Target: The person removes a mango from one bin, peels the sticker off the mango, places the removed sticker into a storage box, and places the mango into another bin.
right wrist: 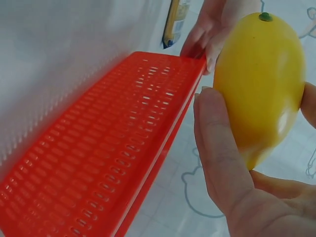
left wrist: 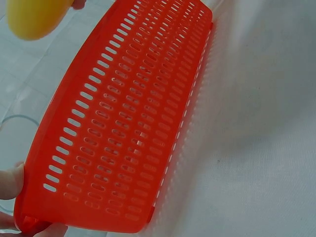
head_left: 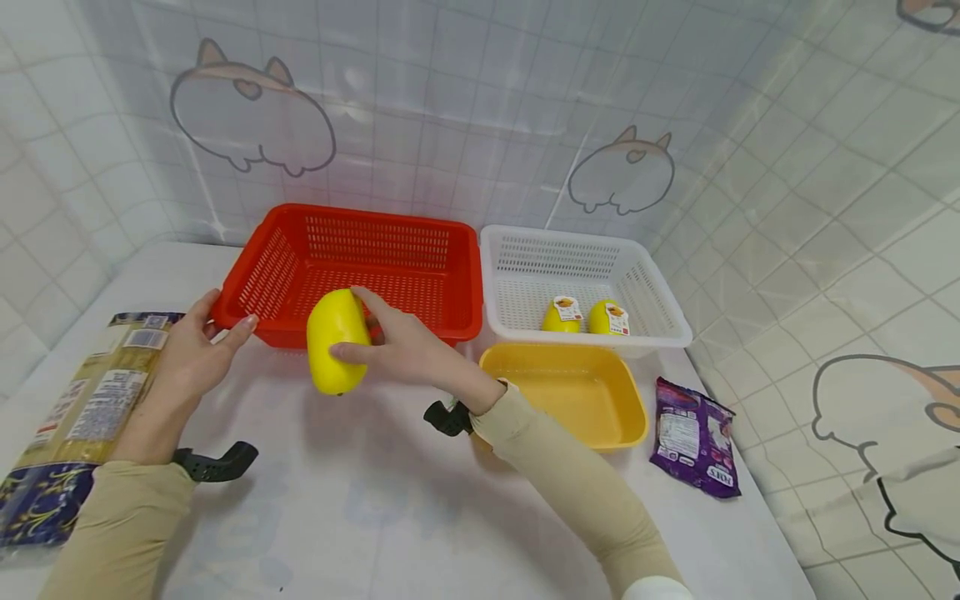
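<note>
My right hand [head_left: 408,346] holds a yellow mango [head_left: 337,337] between thumb and fingers. In the head view it overlaps the near edge of the red basket [head_left: 375,237]; the left wrist view has this mango [left wrist: 37,17] up beyond the basket's rim. A small green stem spot tops the mango [right wrist: 264,84] in the right wrist view. At the basket's near left corner, my left hand [head_left: 191,354] grips the rim, its thumb on the front side. No contents show in the visible part of the red basket.
Right of the red basket stands a white basket [head_left: 517,250] containing two labelled yellow mangoes [head_left: 562,317]. A yellow tub [head_left: 637,417] sits before it, partly behind my right forearm. A purple packet [head_left: 693,437] lies at the right, a long pasta-like package [head_left: 97,400] at the left.
</note>
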Tool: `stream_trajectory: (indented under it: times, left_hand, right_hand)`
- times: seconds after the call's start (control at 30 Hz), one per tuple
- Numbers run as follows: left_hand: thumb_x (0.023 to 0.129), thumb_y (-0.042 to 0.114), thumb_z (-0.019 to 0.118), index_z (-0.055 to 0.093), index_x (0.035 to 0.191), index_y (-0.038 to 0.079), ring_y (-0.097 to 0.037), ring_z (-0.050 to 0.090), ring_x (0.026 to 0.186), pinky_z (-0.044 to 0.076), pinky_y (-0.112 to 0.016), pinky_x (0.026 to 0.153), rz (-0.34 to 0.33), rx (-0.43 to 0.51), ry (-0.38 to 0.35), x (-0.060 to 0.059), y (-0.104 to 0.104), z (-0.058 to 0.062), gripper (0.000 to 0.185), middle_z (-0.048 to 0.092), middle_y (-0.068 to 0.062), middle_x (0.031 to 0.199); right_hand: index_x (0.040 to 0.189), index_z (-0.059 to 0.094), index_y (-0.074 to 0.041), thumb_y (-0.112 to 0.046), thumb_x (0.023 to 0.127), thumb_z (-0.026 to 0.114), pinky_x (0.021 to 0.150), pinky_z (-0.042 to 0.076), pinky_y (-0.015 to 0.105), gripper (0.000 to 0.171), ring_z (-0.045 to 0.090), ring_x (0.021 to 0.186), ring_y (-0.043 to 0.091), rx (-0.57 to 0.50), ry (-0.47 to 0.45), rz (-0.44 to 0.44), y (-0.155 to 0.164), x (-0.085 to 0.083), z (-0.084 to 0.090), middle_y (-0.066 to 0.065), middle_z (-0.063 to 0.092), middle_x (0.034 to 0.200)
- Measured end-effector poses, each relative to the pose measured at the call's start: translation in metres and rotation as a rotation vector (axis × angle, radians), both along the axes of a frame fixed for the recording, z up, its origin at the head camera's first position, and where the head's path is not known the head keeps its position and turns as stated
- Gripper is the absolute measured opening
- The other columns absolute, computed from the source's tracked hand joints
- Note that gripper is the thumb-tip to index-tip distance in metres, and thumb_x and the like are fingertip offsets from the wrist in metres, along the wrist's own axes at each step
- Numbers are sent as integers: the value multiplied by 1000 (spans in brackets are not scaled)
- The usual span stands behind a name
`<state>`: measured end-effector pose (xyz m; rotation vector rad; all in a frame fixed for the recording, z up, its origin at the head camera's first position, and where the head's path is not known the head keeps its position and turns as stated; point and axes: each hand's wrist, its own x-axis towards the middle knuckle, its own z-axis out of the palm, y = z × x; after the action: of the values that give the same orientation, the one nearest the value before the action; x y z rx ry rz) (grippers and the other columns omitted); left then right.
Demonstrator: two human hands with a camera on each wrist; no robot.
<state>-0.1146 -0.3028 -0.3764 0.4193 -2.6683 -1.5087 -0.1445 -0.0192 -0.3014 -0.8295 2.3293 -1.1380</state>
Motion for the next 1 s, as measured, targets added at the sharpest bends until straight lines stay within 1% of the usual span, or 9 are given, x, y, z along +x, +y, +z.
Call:
stream_trajectory:
  times: [0.27,0.37,0.5,0.6,0.9,1.0]
  left_hand:
    - [102,48,47,-7,160,10,-50,24,145,34,-63,107,-9,11,14,0,-1,0,88,9,-24,165]
    - [102,48,47,-6,160,9,-50,25,144,34,-63,107,-11,8,21,0,-1,0,88,10,-25,165]
    - [102,49,47,-6,160,9,-51,26,144,35,-65,106,-8,4,21,0,0,-1,88,10,-26,165]
    - [102,49,47,-6,160,8,-51,25,144,35,-65,106,-8,5,21,1,0,0,88,10,-26,165]
    - [102,48,48,-4,160,8,-51,26,144,36,-65,105,1,2,32,1,2,0,88,11,-26,164]
    - [102,48,48,-5,160,9,-51,25,144,36,-65,105,1,13,27,1,1,0,88,10,-26,165]
  right_hand:
    - [159,22,-26,-42,94,67,83,54,24,81,53,111,12,-47,-27,0,-9,-8,7,-3,52,130]
    - [158,25,-28,-41,93,68,82,55,24,79,53,111,12,-64,-53,-11,-13,-12,9,-4,53,131]
    - [158,26,-29,-39,92,70,81,55,24,79,55,110,12,-43,-57,-24,-21,-18,12,-3,54,132]
    - [158,27,-28,-39,92,70,82,54,22,80,54,110,12,-13,-34,-27,-27,-24,14,-2,55,132]
    - [158,27,-27,-34,92,72,83,59,24,80,55,110,13,-48,-107,-38,-36,-38,15,2,54,134]
    - [158,28,-26,-31,92,73,85,60,27,80,56,110,13,-64,-140,-41,-39,-44,16,3,54,133]
